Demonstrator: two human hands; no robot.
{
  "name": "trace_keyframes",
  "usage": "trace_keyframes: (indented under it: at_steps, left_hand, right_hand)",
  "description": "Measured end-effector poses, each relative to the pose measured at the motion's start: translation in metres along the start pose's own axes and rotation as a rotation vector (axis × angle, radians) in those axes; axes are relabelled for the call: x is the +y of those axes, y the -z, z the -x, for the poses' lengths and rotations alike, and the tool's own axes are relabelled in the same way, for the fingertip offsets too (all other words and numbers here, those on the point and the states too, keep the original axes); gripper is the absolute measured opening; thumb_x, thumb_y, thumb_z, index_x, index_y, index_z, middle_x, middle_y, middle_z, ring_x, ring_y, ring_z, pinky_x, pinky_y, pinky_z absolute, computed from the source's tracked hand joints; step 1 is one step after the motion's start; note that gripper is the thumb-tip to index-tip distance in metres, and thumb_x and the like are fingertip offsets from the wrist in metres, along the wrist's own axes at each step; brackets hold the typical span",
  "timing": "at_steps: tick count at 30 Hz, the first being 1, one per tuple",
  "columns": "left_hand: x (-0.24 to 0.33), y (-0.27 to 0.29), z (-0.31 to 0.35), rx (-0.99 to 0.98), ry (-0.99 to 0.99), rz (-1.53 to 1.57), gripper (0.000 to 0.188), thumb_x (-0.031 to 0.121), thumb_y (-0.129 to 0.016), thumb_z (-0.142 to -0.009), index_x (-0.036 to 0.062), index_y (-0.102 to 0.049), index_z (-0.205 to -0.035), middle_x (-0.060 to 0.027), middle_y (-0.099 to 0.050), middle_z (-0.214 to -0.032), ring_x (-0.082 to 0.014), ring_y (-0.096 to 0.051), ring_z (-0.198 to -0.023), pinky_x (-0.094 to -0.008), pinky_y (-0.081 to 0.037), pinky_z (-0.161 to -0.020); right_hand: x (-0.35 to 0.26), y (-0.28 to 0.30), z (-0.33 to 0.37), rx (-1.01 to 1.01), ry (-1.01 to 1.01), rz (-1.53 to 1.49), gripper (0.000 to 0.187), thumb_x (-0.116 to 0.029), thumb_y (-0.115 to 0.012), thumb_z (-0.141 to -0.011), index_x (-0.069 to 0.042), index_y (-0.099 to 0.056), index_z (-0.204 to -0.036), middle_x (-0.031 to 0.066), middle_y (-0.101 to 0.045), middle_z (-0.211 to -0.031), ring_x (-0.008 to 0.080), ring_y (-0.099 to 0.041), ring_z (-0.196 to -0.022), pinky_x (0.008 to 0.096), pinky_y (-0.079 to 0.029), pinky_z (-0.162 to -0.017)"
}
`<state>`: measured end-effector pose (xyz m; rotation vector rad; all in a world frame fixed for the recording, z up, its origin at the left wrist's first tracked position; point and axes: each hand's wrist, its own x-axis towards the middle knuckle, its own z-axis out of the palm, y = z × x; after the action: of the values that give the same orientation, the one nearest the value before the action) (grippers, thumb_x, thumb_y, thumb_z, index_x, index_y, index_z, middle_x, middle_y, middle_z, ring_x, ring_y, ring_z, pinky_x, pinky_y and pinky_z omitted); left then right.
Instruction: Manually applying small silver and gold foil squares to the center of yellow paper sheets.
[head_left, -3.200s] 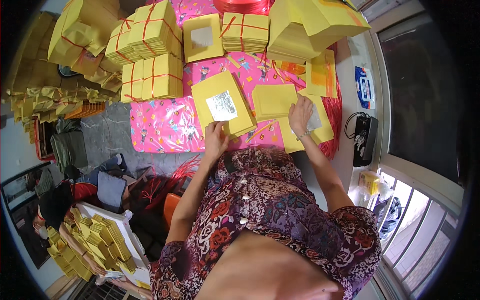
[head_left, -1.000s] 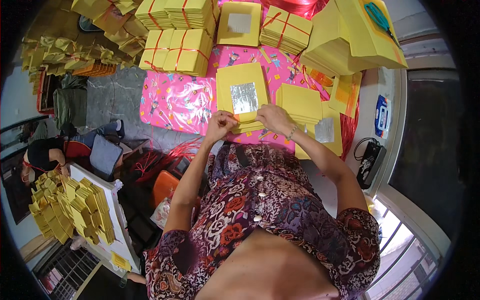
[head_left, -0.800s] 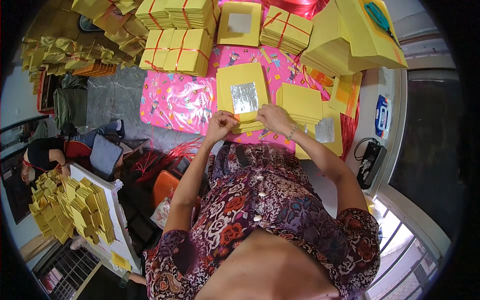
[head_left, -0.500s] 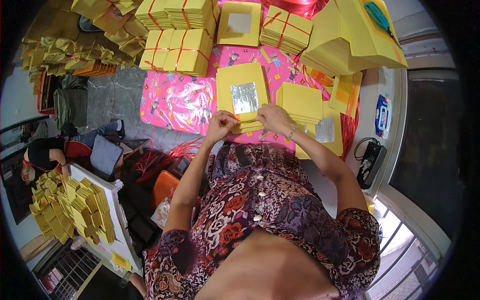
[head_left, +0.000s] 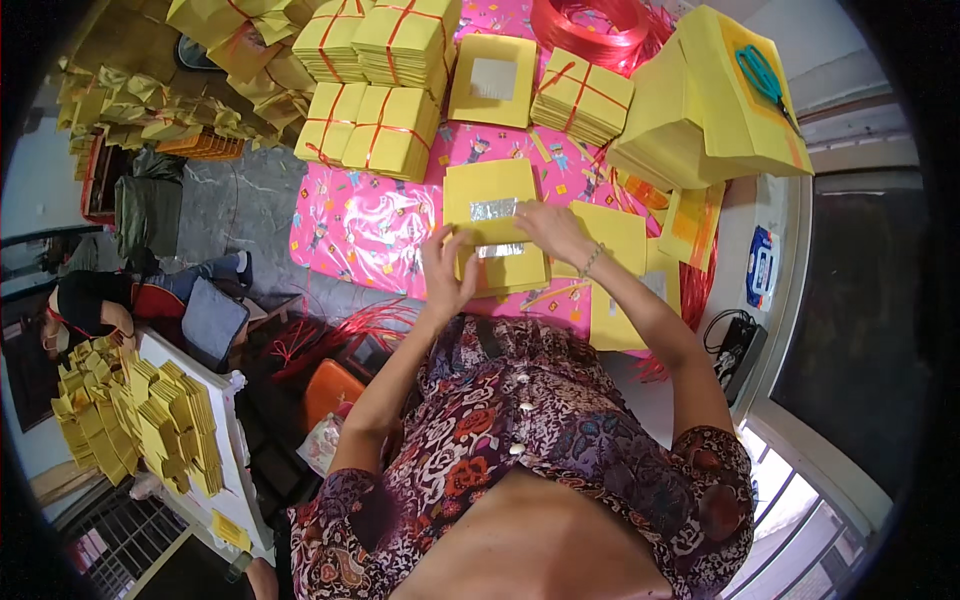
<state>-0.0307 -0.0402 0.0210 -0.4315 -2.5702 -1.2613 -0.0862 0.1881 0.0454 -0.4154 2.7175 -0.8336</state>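
A stack of yellow paper sheets lies on the pink table in front of me. Foil patches of silver show above and below a raised yellow paper edge. This edge is held at its two ends: my left hand pinches the left end, and my right hand has its fingers curled on the right one. To the right, partly covered by my forearm, lies another pile of yellow sheets. Below it is a yellow sheet with a foil patch.
Bundles of yellow paper tied with red ribbon stand at the back, near a red ribbon coil. Teal-handled scissors rest on a tall yellow stack. Another person is at far left by a white table holding yellow papers.
My hands have moved up from the stack's near edge, lifting a yellow paper edge over the foil. The whole view has shifted slightly, with the table lower in it.
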Motion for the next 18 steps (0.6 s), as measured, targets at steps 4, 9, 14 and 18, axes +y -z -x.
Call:
trace_keyframes:
  at_steps: [4,9,14,18]
  left_hand:
    - [0.009,-0.016,-0.016,-0.254,-0.176,-0.028,0.059,0.009,-0.067,-0.077,0.0056,-0.048,-0.133,-0.0209,-0.042,-0.138,-0.0393,-0.040,-0.129,-0.0498,-0.035,-0.105]
    - [-0.002,-0.040,-0.031,-0.423,-0.149,-0.164,0.073,0.025,-0.063,-0.085,0.0121,-0.031,-0.149,-0.0216,-0.025,-0.152,-0.0412,-0.021,-0.142,-0.0549,-0.020,-0.114]
    - [-0.018,-0.053,-0.041,-0.505,-0.128,-0.262,0.073,0.034,-0.059,-0.087,0.0122,-0.029,-0.150,-0.0195,-0.022,-0.155,-0.0409,-0.018,-0.143,-0.0554,-0.016,-0.115]
    - [-0.020,-0.055,-0.045,-0.525,-0.135,-0.314,0.074,0.038,-0.057,-0.088,0.0128,-0.027,-0.150,-0.0190,-0.022,-0.155,-0.0404,-0.019,-0.142,-0.0541,-0.018,-0.115]
  right_hand:
    - [0.021,0.007,-0.047,0.038,0.016,0.019,0.022,-0.025,-0.058,-0.090,-0.004,-0.061,-0.097,0.0167,-0.063,-0.092,0.0381,-0.063,-0.086,0.0482,-0.050,-0.075]
    - [0.036,0.000,-0.089,0.044,0.036,0.052,0.022,-0.024,-0.061,-0.088,-0.004,-0.062,-0.100,0.0164,-0.062,-0.097,0.0360,-0.061,-0.094,0.0466,-0.050,-0.078]
    - [0.047,-0.015,-0.104,0.078,0.021,0.140,0.023,-0.022,-0.064,-0.085,-0.007,-0.064,-0.102,0.0133,-0.060,-0.103,0.0318,-0.057,-0.105,0.0473,-0.049,-0.084]
    - [0.047,-0.020,-0.109,0.070,0.009,0.169,0.025,-0.023,-0.064,-0.084,-0.009,-0.064,-0.105,0.0128,-0.060,-0.106,0.0311,-0.056,-0.107,0.0480,-0.046,-0.089]
